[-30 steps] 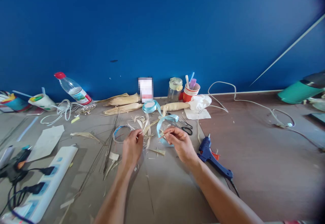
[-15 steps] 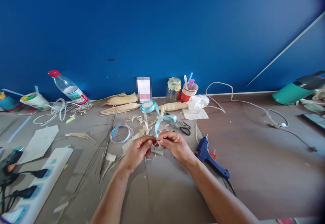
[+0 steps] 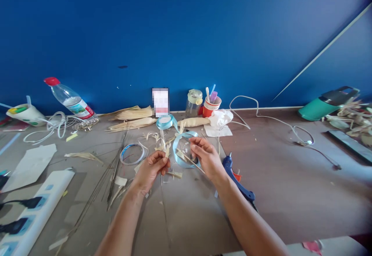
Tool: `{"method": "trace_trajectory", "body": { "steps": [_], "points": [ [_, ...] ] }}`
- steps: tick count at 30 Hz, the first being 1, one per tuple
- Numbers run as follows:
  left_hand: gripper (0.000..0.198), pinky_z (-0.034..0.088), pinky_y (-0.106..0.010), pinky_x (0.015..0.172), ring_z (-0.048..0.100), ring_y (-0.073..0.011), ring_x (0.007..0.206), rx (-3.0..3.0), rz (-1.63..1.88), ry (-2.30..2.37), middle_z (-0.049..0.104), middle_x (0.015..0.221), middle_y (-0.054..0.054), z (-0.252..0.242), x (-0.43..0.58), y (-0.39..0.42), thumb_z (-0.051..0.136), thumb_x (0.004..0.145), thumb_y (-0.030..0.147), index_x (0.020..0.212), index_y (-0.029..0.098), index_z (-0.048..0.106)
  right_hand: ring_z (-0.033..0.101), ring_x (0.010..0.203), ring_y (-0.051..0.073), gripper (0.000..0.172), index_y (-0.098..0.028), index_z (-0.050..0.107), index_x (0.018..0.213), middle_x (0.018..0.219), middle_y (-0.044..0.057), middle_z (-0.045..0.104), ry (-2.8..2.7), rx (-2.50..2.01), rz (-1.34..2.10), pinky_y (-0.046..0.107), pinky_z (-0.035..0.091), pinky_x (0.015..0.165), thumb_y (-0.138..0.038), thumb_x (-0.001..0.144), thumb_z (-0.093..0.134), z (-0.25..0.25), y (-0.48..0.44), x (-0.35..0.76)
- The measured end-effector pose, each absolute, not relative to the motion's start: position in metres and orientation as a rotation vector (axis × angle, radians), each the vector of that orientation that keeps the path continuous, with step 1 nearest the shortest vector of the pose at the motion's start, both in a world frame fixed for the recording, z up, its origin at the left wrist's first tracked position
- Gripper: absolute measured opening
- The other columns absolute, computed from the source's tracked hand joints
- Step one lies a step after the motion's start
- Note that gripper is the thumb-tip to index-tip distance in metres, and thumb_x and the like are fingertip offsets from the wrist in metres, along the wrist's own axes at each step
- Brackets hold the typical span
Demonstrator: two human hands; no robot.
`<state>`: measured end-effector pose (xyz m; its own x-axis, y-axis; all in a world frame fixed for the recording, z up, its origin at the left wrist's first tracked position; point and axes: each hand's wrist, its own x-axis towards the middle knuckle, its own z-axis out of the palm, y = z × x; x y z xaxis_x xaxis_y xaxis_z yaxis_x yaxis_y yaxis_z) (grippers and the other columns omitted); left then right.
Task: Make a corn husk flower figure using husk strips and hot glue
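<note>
My left hand (image 3: 155,167) pinches a small pale strip of corn husk (image 3: 167,150) between thumb and fingers. My right hand (image 3: 205,156) hovers at the light blue ribbon (image 3: 176,151), thumb and forefinger tips apart. Under this hand shows a thin, pale, stick-like piece (image 3: 198,165) beside something dark; whether the hand touches either is hidden. The ribbon curls in a loop on the table, running from its roll (image 3: 164,122). Left of my left hand lies a tape ring (image 3: 132,154). A blue glue gun (image 3: 238,182) rests by my right forearm.
Thin wires (image 3: 114,178) and husk scraps litter the left side. A white power strip (image 3: 43,213) lies front left. Along the blue wall stand a leaning bottle (image 3: 75,103), corn husks (image 3: 133,112), a jar (image 3: 193,103) and red paper cups (image 3: 210,109). A white cable (image 3: 276,117) crosses the right.
My hands have moved apart from where they met. The ribbon end near my right fingers has dropped into a loop on the table. The view has shifted slightly right.
</note>
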<state>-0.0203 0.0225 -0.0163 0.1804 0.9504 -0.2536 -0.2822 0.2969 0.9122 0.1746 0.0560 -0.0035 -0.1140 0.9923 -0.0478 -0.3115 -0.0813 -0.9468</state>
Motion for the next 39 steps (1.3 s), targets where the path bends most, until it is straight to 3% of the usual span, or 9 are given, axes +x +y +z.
{"method": "trace_trajectory", "body": {
  "steps": [7,13,21,30,34,39],
  "points": [
    [0.023,0.037,-0.018,0.051,0.049,-0.0055,0.051,0.818,1.066,1.015,0.065,0.068,0.000,-0.018,-0.021,0.025,0.070,0.071,0.030,0.078,0.016,0.053,0.042,0.056,0.009,0.022,-0.016,0.060,0.091,0.066,-0.003,0.051,-1.179,-1.139,1.271,0.024,0.035,0.057,-0.030,0.074,0.058,-0.001,0.061,0.181],
    [0.026,0.038,-0.019,0.052,0.050,-0.0080,0.054,0.864,1.086,1.062,0.063,0.065,-0.001,-0.020,-0.020,0.025,0.071,0.069,0.033,0.081,0.016,0.055,0.052,0.064,0.014,0.018,-0.018,0.063,0.090,0.073,0.001,0.060,-1.818,-1.468,0.923,0.025,0.038,0.061,-0.026,0.078,0.052,0.012,0.052,0.189],
    [0.028,0.038,-0.023,0.056,0.050,-0.0080,0.050,1.011,1.030,1.118,0.062,0.066,0.000,-0.015,-0.013,0.021,0.065,0.072,0.036,0.087,0.015,0.056,0.063,0.083,0.027,0.019,-0.015,0.061,0.093,0.091,0.014,0.066,-2.497,-1.917,0.407,0.030,0.038,0.065,-0.019,0.076,0.053,0.005,0.025,0.187],
    [0.023,0.039,-0.023,0.058,0.050,-0.0082,0.052,1.072,1.041,1.167,0.062,0.064,0.001,-0.014,-0.011,0.020,0.062,0.074,0.036,0.080,0.015,0.056,0.060,0.081,0.020,0.025,-0.015,0.058,0.096,0.092,0.011,0.064,-2.266,-1.806,0.388,0.028,0.038,0.068,-0.009,0.081,0.038,-0.003,0.028,0.211],
    [0.023,0.040,-0.024,0.057,0.049,-0.0082,0.051,1.081,1.029,1.149,0.061,0.063,0.001,-0.013,-0.008,0.019,0.063,0.073,0.036,0.078,0.014,0.057,0.059,0.084,0.018,0.038,-0.016,0.056,0.111,0.099,0.010,0.064,-2.138,-1.583,0.531,0.026,0.041,0.073,-0.006,0.078,0.038,0.000,0.023,0.204],
    [0.023,0.041,-0.024,0.057,0.051,-0.0093,0.052,1.068,1.044,1.134,0.060,0.062,0.001,-0.013,-0.007,0.019,0.064,0.072,0.036,0.077,0.014,0.058,0.058,0.062,0.015,0.027,-0.021,0.064,0.101,0.070,0.003,0.065,-2.171,-1.509,0.765,0.023,0.039,0.059,-0.022,0.087,0.040,0.000,0.016,0.176]
  ]
}}
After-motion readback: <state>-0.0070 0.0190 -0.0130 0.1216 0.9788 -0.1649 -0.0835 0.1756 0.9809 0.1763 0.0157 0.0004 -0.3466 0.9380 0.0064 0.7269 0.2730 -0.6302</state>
